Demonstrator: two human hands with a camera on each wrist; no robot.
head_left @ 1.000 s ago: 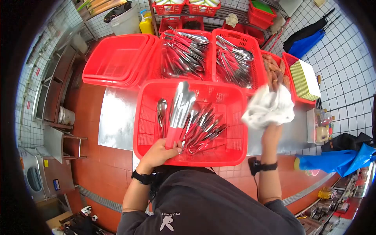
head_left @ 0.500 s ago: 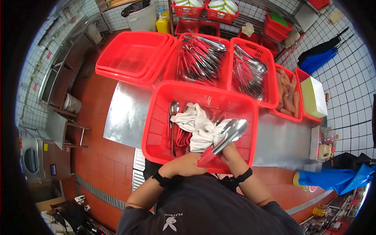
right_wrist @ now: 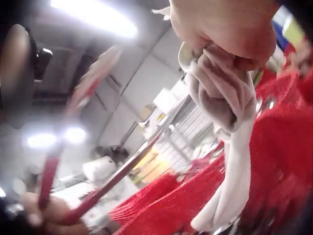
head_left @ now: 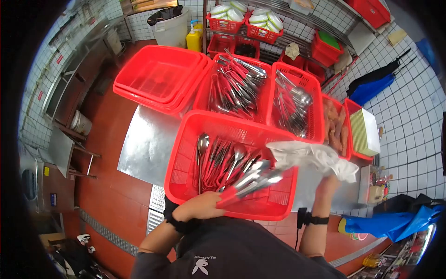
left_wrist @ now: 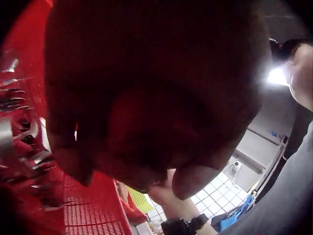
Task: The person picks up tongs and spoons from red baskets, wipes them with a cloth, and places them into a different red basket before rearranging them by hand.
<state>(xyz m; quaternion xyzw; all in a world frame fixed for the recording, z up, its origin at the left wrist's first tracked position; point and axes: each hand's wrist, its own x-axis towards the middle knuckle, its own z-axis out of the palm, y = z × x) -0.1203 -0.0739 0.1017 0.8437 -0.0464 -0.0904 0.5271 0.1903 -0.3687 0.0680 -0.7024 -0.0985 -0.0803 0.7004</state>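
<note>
My left hand [head_left: 202, 207] grips a pair of red-handled metal tongs [head_left: 228, 198] over the front of a large red basket [head_left: 279, 197]. The tongs' metal ends point up and right and are blurred. In the right wrist view the tongs [right_wrist: 50, 174] are spread in a V. My right hand [head_left: 329, 184] holds a white cloth [head_left: 311, 156] to the right of the tongs; the cloth [right_wrist: 237, 110] hangs bunched from the fingers in the right wrist view. Inside the basket lie several red-handled tongs [head_left: 216, 162] and a metal spoon [head_left: 203, 143]. My left hand's underside fills the left wrist view, dark.
Behind the basket stand two red baskets of tongs [head_left: 237, 86] and metal utensils [head_left: 292, 104]. Stacked red trays [head_left: 155, 74] sit at the left, beyond the steel tabletop [head_left: 141, 151]. At the right are a bin of brownish pieces [head_left: 335, 125] and a stack of pale green-edged sheets [head_left: 364, 132].
My right hand swung from the tongs over the basket, went to them with the cloth, then drew away right again. The tongs in my left hand now lean right instead of upright.
</note>
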